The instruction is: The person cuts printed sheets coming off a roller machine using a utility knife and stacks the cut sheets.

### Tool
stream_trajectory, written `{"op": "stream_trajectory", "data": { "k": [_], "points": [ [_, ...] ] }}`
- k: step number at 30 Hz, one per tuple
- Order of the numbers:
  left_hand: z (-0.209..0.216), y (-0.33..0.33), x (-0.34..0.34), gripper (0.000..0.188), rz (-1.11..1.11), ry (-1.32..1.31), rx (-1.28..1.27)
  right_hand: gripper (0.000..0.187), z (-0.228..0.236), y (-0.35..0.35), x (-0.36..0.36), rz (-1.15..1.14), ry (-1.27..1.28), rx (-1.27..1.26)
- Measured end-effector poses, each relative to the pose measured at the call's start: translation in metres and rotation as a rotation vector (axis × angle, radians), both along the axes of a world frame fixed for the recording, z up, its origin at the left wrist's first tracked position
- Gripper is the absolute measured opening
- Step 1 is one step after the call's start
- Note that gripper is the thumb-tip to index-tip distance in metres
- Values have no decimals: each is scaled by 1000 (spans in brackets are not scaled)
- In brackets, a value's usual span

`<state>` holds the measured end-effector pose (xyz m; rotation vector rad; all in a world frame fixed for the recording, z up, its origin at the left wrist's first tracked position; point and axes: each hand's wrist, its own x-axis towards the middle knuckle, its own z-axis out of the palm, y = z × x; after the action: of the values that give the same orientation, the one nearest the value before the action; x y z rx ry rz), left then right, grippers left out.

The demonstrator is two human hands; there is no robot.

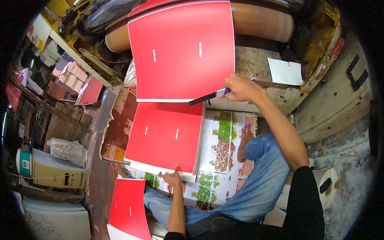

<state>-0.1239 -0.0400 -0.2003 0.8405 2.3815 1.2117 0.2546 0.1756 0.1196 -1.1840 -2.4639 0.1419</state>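
A large red sheet point(182, 56) with white edges and small white print hangs from the rollers at the top. At its lower right corner my right hand point(242, 89) is closed round a knife point(206, 97) with a long dark blade and a purple handle. The blade lies across the sheet's white lower edge. Below it rests a stack of red sheets point(162, 138) with white borders. My left hand point(172, 178) is at the front edge of this stack, fingers spread and slightly blurred; whether it touches the paper I cannot tell.
Another red-topped stack point(128, 206) stands at lower left. Brown rollers point(262, 23) span the machine at the top. A white paper point(285, 71) lies on the ledge at right. Printed sheets point(220, 160) cover the platform by my legs. A yellowish container point(58, 168) stands left.
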Motion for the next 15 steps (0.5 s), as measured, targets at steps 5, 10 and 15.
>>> {"op": "stream_trajectory", "data": {
  "k": [5, 10, 15],
  "points": [
    [18, 20, 60, 146, -451, 313, -638, 30, 29, -24, -13, 26, -36, -203],
    [20, 24, 54, 146, -500, 269, -680, 29, 30, -36, -38, 106, -139, -426],
    [132, 56, 102, 112, -723, -475, -273, 38, 32, -44, -33, 254, -206, -538]
  ]
}}
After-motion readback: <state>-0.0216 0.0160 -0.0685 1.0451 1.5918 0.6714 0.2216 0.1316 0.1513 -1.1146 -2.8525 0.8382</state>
